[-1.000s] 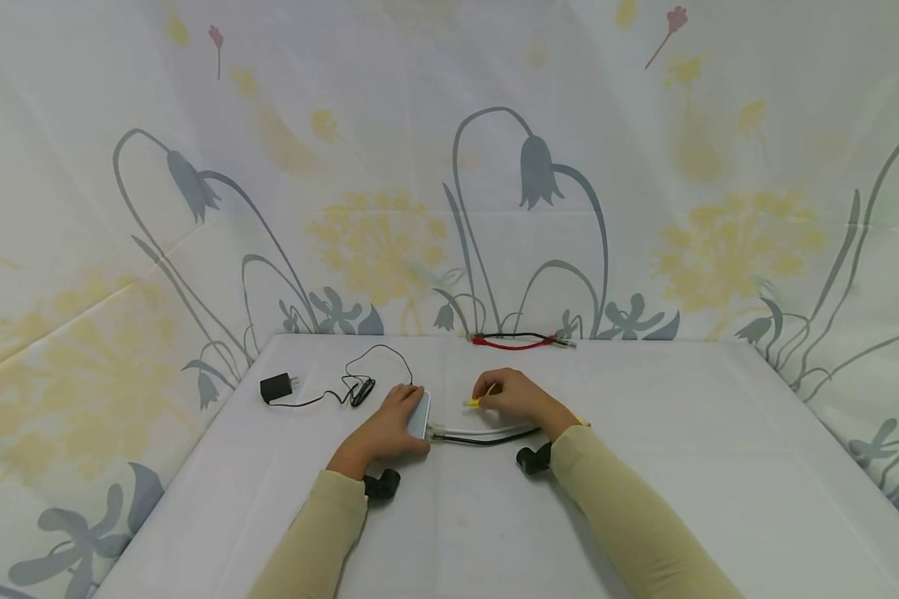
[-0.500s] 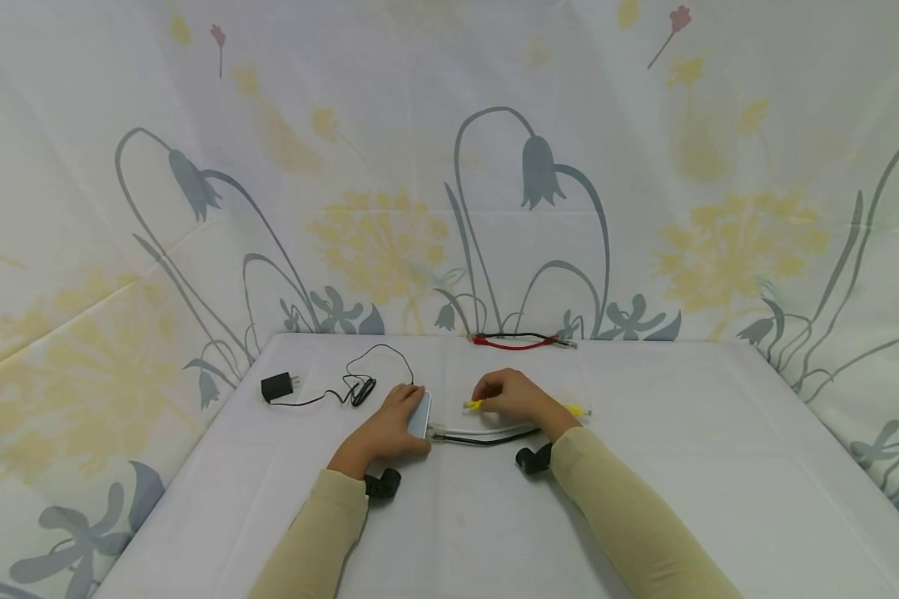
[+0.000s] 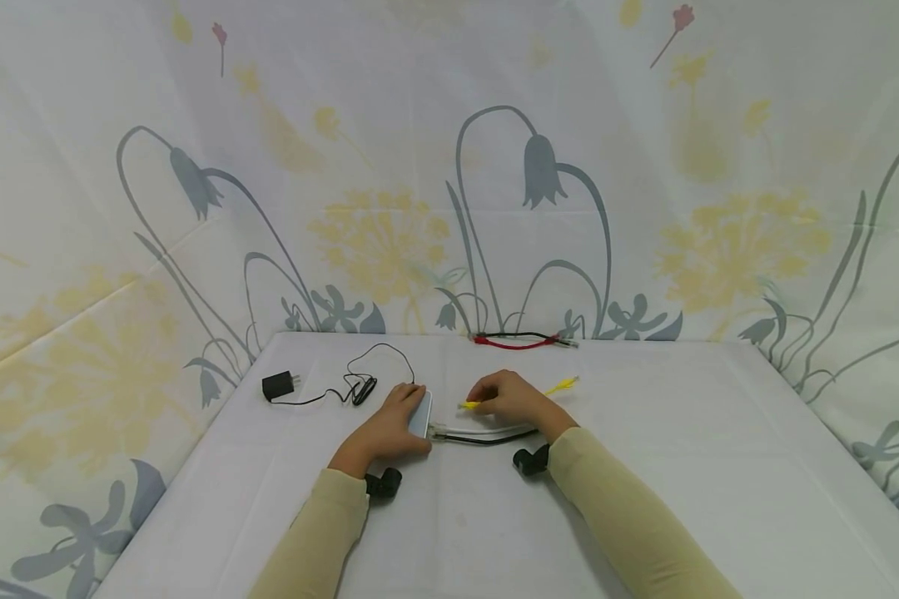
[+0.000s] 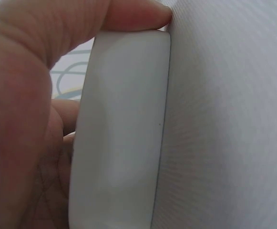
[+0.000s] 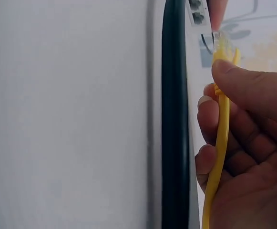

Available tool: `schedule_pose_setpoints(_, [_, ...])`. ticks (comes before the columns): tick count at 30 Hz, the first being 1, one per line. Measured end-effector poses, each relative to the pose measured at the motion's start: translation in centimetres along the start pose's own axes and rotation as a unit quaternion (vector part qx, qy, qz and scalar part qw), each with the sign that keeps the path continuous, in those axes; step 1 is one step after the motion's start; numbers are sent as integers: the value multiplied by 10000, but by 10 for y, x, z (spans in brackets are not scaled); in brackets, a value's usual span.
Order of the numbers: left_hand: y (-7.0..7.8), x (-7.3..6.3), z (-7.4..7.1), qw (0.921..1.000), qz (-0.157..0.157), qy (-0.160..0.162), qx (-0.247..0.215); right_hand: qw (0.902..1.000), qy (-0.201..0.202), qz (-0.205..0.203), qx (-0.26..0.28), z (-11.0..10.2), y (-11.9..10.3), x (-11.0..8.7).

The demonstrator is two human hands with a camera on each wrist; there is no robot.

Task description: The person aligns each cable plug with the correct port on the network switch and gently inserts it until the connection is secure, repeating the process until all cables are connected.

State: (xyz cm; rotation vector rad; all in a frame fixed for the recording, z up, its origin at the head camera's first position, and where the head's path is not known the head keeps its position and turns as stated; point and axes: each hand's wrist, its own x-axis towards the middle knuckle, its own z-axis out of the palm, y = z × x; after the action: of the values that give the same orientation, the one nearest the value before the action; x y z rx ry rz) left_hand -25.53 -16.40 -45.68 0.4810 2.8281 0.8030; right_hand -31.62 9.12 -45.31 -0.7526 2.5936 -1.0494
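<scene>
Swinging its tail toward two o'clock, the thin yellow plastic cable (image 5: 223,119) pinched by the right hand (image 3: 511,397) now looks better aimed at the flat white box (image 3: 419,416) the left hand (image 3: 387,425) clamps at nine o'clock.

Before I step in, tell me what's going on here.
A person's left hand grips a white box on the table. The right hand pinches a yellow cable behind its clear plug, which is not yet in the box. A white cable and a black cable lead from the box's right side. A black adapter lies to the left; a red cable lies at the far edge.
</scene>
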Motion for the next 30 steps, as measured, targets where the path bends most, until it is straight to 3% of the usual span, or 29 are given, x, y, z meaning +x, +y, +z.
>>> schedule_pose_setpoints(13, [2, -1, -3, 10000, -16, -52, -24, 10000, 52, -29, 8, 11, -9, -3])
schedule_pose_setpoints(23, [1, 0, -3, 10000, 37, -48, -48, 9978, 297, -534, -259, 24, -17, -1])
schedule_pose_setpoints(30, [0, 0, -2, 10000, 86, -30, 8, 9978, 434, -322, -394, 30, -23, -3])
